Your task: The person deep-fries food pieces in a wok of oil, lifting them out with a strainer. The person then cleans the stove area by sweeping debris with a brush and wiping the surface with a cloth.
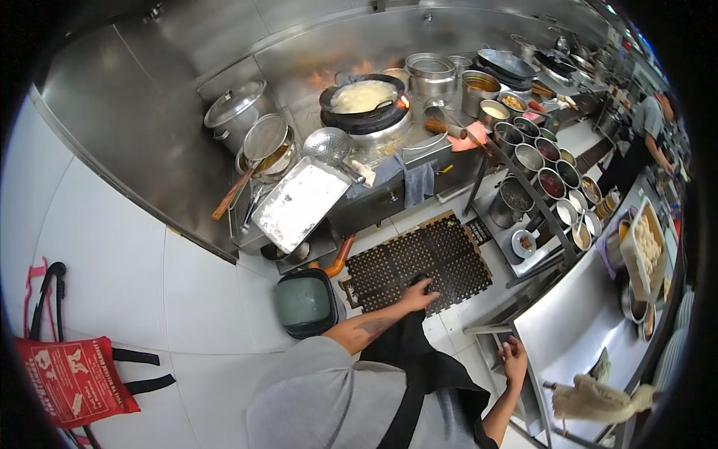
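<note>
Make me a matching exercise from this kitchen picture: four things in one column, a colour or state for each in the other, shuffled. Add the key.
Column one
1. Wok
2. Floor mat
3. Bag by the white wall at far left
4. Cloth hanging below the counter edge

Column two
A. Red with white print
B. Dark and full of holes
C. Blue-grey
D. Pale contents inside

Right pairs
1-D
2-B
3-A
4-C

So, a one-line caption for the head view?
Left hand above the floor mat, right hand beside the steel table, flames behind the wok.
</note>
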A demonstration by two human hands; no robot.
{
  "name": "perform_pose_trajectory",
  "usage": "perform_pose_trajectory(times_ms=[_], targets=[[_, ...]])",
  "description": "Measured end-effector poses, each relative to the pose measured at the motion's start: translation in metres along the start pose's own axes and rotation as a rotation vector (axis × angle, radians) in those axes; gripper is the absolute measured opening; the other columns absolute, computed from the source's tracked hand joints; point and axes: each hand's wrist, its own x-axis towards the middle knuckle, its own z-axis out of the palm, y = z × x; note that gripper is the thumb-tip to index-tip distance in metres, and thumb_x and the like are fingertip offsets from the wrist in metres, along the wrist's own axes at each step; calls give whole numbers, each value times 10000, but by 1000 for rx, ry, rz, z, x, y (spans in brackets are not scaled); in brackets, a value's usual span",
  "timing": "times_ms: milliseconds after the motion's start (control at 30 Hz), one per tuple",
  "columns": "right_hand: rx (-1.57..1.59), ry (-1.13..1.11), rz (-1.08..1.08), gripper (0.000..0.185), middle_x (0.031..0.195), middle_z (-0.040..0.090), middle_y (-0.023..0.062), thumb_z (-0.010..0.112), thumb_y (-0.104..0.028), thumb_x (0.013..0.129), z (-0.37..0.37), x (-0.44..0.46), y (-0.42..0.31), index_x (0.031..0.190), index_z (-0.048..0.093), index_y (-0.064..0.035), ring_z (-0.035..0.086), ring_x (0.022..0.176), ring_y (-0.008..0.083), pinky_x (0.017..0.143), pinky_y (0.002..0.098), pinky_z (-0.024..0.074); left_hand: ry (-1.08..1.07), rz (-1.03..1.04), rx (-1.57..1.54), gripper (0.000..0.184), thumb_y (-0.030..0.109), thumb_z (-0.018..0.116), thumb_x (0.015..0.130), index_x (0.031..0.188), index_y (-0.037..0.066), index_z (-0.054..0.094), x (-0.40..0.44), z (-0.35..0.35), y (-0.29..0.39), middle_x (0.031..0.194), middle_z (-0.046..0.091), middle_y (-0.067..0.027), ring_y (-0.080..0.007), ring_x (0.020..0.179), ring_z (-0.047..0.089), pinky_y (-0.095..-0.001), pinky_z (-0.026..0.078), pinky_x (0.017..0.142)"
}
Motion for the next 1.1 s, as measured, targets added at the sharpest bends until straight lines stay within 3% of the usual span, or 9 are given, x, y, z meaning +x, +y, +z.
perform_pose_trajectory(times_ms=[100, 233, 367, 467, 700, 900, 1000, 1033, 1100], targets=[[51, 211, -7, 372, 882, 605, 45, 574, -211, 869, -48, -60, 38, 1194, 506, -43, 588, 727, 122, 571, 257, 470, -286, 441, -153, 743, 486, 616, 791, 1366, 109, 333, -27, 78, 102, 1335, 415, -179, -342, 1159, 476, -386, 432, 922], [346, 654, -175, 318, 854, 618, 56, 541, -201, 892, -104, -103, 111, 1163, 520, -34, 584, 663, 108, 506, 225, 457, -313, 912, -115, 742, 440, 628, 795, 1389, 148, 292, -84, 137, 213, 1154, 520, -225, -243, 826, 596, -343, 494, 749], [200, 1155, -253, 337, 1128, 534, 142, 469, -187, 914, -150, -142, 89, 1198, 459, -6, 566, 922, 206, 713, 293, 498, -600, 924, -171, 706, 339, 630, 807, 1395, 159, 283, -155, 149, 257, 1026, 537, -229, -190, 641, 595, -310, 502, 667], [268, 1054, -526, 410, 1267, 431, 155, 476, -178, 900, -157, -134, 47, 1247, 397, 25, 455, 1119, 220, 875, 346, 441, -664, 940, -125, 679, 310, 619, 813, 1391, 166, 294, -174, 134, 234, 1041, 545, -206, -211, 709, 609, -327, 496, 714], [649, 1053, -490, 422, 1245, 440, 149, 514, -126, 856, -153, -100, 2, 1228, 374, 14, 464, 1099, 238, 929, 346, 412, -439, 447, -157, 577, 329, 612, 839, 1335, 144, 382, -81, 67, 64, 1067, 605, -127, -203, 904, 604, -321, 502, 709], [-107, 1346, -174, 498, 1243, 458, 193, 559, -178, 854, -85, -96, -48, 1248, 375, 63, 473, 1103, 266, 948, 326, 365, -149, -70, -255, 635, 333, 644, 814, 1366, 207, 358, -22, -22, -26, 729, 613, -63, -125, 593, 578, -272, 476, 537], [-529, 1173, -327, 491, 1328, 382, 221, 574, -127, 833, 0, -38, 12, 1250, 394, 60, 395, 1218, 319, 1045, 386, 266, -80, -188, -375, 720, 365, 630, 825, 1413, 202, 248, 28, -65, -25, 744, 613, -57, -124, 582, 577, -284, 482, 562], [-207, 877, -246, 489, 1359, 350, 205, 562, -87, 825, 46, -33, -8, 1266, 395, 44, 344, 1261, 316, 1086, 391, 189, -32, -187, -393, 729, 372, 625, 828, 1417, 197, 233, 54, -73, -28, 750, 611, -54, -122, 579, 573, -283, 482, 565], [-245, 306, -180, 502, 1359, 362, 168, 580, -64, 813, 92, -4, -27, 1280, 405, -1, 468, 1163, 288, 970, 353, 382, 28, -209, -473, 728, 380, 621, 830, 1416, 193, 232, 128, -91, -34, 751, 605, -40, -112, 586, 569, -274, 468, 541]])
